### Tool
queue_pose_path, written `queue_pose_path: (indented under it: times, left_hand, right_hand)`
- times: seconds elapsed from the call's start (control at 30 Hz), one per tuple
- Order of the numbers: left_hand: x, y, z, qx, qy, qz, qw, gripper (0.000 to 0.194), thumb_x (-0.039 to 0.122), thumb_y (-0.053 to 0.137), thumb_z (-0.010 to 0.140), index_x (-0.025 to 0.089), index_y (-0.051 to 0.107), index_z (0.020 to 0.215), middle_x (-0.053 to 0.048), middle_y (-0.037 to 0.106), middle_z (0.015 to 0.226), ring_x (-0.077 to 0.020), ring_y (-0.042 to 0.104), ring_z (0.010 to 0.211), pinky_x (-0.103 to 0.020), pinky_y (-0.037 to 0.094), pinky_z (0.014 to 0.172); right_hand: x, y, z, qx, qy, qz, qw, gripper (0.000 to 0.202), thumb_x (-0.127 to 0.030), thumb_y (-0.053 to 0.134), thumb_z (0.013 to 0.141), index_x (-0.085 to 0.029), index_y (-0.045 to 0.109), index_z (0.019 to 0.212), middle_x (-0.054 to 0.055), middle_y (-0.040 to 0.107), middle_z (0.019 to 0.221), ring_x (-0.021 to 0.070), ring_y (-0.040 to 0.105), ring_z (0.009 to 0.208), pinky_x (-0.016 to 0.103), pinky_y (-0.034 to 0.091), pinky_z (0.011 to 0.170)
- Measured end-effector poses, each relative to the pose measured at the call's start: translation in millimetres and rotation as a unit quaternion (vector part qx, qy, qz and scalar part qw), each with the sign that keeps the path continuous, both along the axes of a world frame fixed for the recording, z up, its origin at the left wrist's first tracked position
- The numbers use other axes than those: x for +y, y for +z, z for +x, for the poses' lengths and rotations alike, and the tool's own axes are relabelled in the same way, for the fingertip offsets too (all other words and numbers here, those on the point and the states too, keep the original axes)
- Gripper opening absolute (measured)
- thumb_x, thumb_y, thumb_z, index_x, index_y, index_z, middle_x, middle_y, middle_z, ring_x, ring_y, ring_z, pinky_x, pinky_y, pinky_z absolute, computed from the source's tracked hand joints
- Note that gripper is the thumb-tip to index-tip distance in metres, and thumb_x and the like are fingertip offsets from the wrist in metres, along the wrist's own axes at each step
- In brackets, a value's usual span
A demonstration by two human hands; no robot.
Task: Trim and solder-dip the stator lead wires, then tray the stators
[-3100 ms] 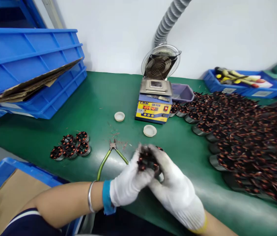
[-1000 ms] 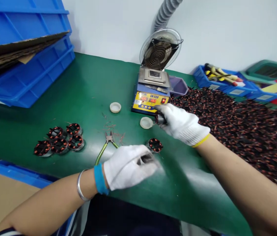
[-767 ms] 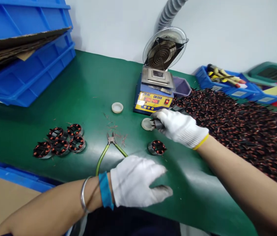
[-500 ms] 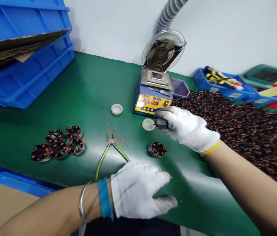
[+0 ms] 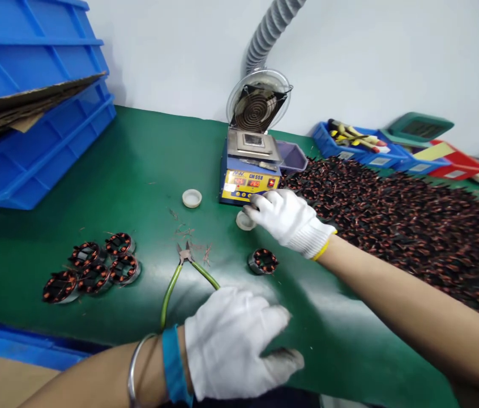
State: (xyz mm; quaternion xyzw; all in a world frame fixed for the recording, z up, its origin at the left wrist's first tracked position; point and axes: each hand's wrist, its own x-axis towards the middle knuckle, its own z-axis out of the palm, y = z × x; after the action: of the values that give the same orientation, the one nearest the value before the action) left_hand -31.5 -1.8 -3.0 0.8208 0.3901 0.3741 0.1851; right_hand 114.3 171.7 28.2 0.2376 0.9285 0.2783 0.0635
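1. Table [image 5: 154,147], green-topped; carries the machine and the articles in entries 2, 3 and 6 to 10.
2. Heap of wire-wound rings [image 5: 396,232], densely packed, right of the machine.
3. Blue crates [image 5: 63,144], stacked, cardboard between them; well left of the machine.
4. Machine [image 5: 250,170], blue and yellow, red figures lit, round shield raised behind its metal top. Landmark for all places here.
5. Hands, two, white-gloved. Left hand [image 5: 233,343]: well in front of the machine, palm down, grip spread, thumb apart from the fingers, nearest the pliers. Right hand [image 5: 286,218]: just before the machine's right front, fingers bent over a dish; whether the grip pinches anything cannot be told.
6. Pliers [image 5: 185,255], green-handled, lying spread, front-left of the machine.
7. Five rings [image 5: 95,275], grouped, farther left and forward of the machine.
8. Single ring [image 5: 260,266], in front of the machine, between the hands.
9. White dishes, two: one [image 5: 191,198] left of the machine, one [image 5: 244,222] close before it, partly covered by right-hand fingertips.
10. Wire scraps [image 5: 199,247], front-left of the machine, beside the pliers' tips.
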Motion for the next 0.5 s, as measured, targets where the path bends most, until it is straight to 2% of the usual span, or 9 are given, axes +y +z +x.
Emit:
queue_pose_path:
  times: [0.2, 0.37, 0.43, 0.5]
  left_hand:
    - [-4.7, 1.0, 0.9, 0.032, 0.019, 0.04, 0.999, 0.036, 0.048, 0.046, 0.098, 0.018, 0.063, 0.088, -0.004, 0.061, 0.062, -0.0192, 0.056, 0.052, -0.036, 0.032, 0.048]
    - [-6.9, 2.7, 0.7, 0.084, 0.014, 0.036, 0.996, 0.037, 0.051, 0.047, 0.098, 0.019, 0.058, 0.084, -0.001, 0.059, 0.063, -0.0177, 0.054, 0.053, -0.035, 0.029, 0.048]
    - [-6.8, 4.1, 0.4, 0.095, 0.013, 0.032, 0.995, 0.036, 0.052, 0.049, 0.097, 0.02, 0.057, 0.084, 0.0, 0.059, 0.065, -0.0182, 0.055, 0.055, -0.035, 0.03, 0.049]
    - [-6.3, 4.9, 0.2, 0.106, 0.013, 0.035, 0.994, 0.036, 0.053, 0.052, 0.096, 0.02, 0.056, 0.084, 0.0, 0.059, 0.066, -0.0179, 0.055, 0.056, -0.035, 0.029, 0.048]
  right_hand:
    - [7.6, -5.0, -4.9, 0.031, -0.019, -0.031, 0.999, 0.032, -0.016, 0.042, 0.102, -0.02, 0.072, 0.11, 0.008, 0.069, 0.093, 0.0171, 0.052, 0.075, 0.032, 0.023, 0.063]
    - [6.4, -13.5, -6.3, 0.01, -0.026, -0.017, 0.999, 0.034, -0.02, 0.039, 0.104, -0.023, 0.072, 0.111, 0.008, 0.069, 0.093, 0.0177, 0.05, 0.074, 0.034, 0.017, 0.062]
    - [2.4, -8.3, -5.3, -0.003, -0.031, -0.012, 0.999, 0.036, -0.02, 0.037, 0.104, -0.023, 0.072, 0.112, 0.008, 0.069, 0.093, 0.0185, 0.052, 0.075, 0.035, 0.018, 0.062]
    - [0.6, 6.2, -5.2, -0.009, -0.04, -0.001, 0.999, 0.037, -0.018, 0.037, 0.103, -0.024, 0.071, 0.118, 0.01, 0.069, 0.099, 0.0196, 0.054, 0.078, 0.036, 0.021, 0.062]
